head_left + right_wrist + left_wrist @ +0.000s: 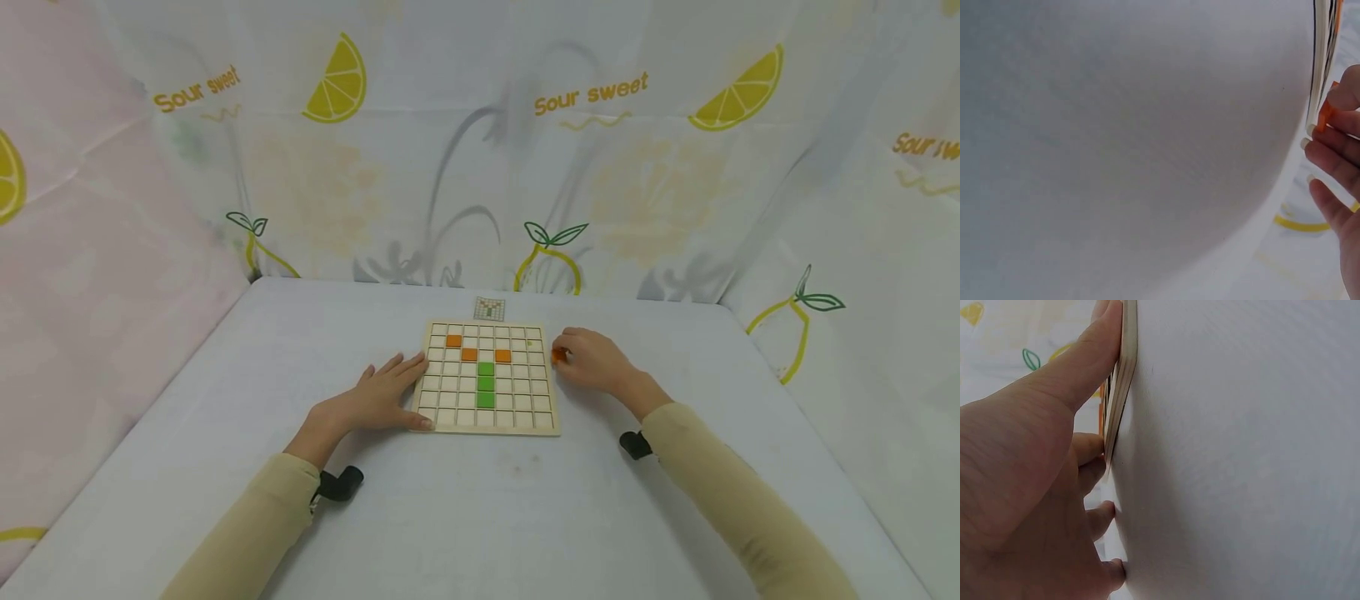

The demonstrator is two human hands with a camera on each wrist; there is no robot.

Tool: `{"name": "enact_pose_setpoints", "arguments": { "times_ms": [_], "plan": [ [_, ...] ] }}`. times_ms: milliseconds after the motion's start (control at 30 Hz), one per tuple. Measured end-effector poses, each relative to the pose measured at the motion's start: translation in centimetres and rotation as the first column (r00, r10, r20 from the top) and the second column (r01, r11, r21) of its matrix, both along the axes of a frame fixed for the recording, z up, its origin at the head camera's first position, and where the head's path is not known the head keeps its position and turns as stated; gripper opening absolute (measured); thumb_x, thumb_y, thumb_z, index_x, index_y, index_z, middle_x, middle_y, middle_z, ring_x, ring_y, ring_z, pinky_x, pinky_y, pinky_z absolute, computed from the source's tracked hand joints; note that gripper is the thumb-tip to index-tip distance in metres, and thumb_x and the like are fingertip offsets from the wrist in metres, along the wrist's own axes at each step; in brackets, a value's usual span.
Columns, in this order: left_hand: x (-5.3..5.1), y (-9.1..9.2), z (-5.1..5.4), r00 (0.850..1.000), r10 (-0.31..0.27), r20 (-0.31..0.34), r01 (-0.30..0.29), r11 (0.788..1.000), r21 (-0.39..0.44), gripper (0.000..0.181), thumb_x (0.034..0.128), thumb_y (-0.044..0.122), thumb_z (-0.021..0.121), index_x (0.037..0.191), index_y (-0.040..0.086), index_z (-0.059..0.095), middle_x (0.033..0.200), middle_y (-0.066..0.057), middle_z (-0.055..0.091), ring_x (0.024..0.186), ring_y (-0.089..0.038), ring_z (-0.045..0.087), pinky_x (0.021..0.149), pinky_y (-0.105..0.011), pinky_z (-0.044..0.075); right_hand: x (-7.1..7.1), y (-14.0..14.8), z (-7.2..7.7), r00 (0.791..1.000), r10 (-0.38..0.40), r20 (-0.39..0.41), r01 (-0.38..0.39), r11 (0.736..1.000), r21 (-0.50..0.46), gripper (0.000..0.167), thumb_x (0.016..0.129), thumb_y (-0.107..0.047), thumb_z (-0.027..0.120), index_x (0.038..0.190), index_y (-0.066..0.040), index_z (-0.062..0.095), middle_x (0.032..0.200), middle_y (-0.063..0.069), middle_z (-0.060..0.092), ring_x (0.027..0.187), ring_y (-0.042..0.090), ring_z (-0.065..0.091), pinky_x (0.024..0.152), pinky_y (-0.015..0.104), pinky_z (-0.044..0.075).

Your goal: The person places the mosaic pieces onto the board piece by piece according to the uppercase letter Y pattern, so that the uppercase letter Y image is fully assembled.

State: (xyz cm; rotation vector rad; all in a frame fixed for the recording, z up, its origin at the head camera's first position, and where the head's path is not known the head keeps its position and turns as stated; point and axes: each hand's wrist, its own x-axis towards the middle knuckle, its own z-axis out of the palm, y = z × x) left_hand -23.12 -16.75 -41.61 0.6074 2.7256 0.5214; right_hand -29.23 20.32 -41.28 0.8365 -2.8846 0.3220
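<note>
A square wooden grid board [517, 423] lies flat on the white table. In its cells sit three orange tiles [453, 341] and a column of three green tiles [486, 383]. My left hand [378, 397] rests against the board's left side, fingers spread, with the thumb on the near left corner. Just off the board's right edge, my right hand [596, 362] pinches an orange tile [1325, 114] between thumb and fingertips. In the right wrist view the tile stands tilted beside the board's edge, partly hidden by the fingers.
A small printed pattern card [490, 309] lies behind the board, showing a similar Y shape. Fabric printed with lemons [551, 258] hangs around the back and sides of the table [450, 517].
</note>
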Motion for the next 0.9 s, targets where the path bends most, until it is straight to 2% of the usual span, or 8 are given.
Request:
{"name": "enact_pose_setpoints", "arguments": {
  "times_ms": [333,533,900],
  "plan": [
    [0.1,0.0,0.0,1.000,-0.004,0.004,0.004,1.000,0.011,0.108,0.0808,0.061,0.072,0.160,0.012,0.018,0.169,-0.008,0.013,0.155,-0.041,0.006,0.118,-0.072,0.003,-1.1,-1.2,-0.6,1.000,-0.023,-0.008,0.023,1.000,-0.003,0.020,0.088,-0.013,0.064,0.103,-0.006,0.074,0.093,0.004,0.066,0.079,0.018,0.058,0.077,0.036,0.053],
    [-0.1,-0.1,-0.1,1.000,-0.005,0.004,0.005,1.000,0.009,0.109,0.0806,0.062,0.072,0.160,0.012,0.017,0.169,-0.007,0.012,0.155,-0.040,0.005,0.118,-0.072,0.003,-1.4,-1.8,-0.5,1.000,-0.019,-0.020,0.019,1.000,-0.007,0.015,0.087,-0.013,0.064,0.098,-0.008,0.073,0.089,0.003,0.064,0.076,0.018,0.055,0.073,0.034,0.051],
    [-0.1,-0.1,-0.1,1.000,-0.001,0.014,0.001,1.000,0.023,0.109,0.0802,0.060,0.074,0.160,0.013,0.017,0.169,-0.006,0.012,0.155,-0.039,0.004,0.118,-0.072,0.002,-1.9,-2.8,-0.6,1.000,-0.015,-0.024,0.014,0.999,-0.038,0.018,0.088,-0.012,0.064,0.102,-0.007,0.074,0.097,0.005,0.068,0.086,0.020,0.062,0.081,0.037,0.055]
  ]
}}
